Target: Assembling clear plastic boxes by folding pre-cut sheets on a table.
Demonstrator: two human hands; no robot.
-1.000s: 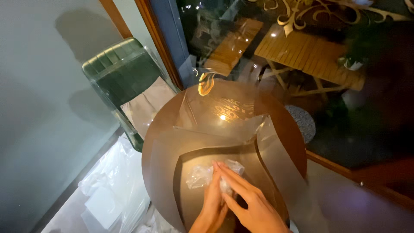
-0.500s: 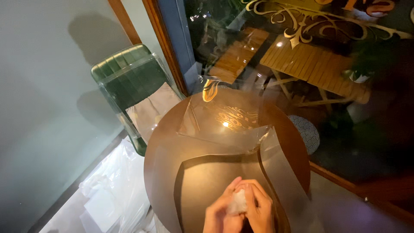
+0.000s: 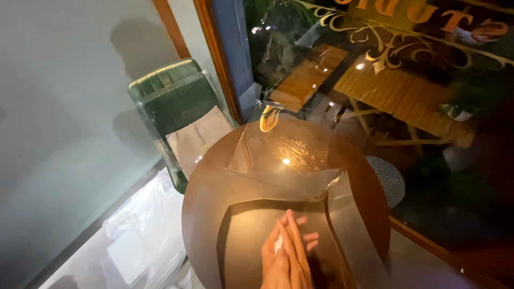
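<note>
Pressing palms together, left hand (image 3: pixel 273 257) and right hand (image 3: pixel 297 251) clenched on white scrap (image 3: pixel 278 244), mostly hidden.

Gold ornate window sign (image 3: pixel 407 32), top right

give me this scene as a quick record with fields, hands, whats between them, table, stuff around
left hand: pressed palm to palm against the right, fingers pointing away
right hand: flat against the left
between hands: small white crumpled scrap, only an edge shows
surface: round brown table
on table: clear plastic film, partly peeled, lifted and creased at the far side
left of table: green cushioned chair
floor: white plastic sheets
behind: dark window with gold ornament
</note>
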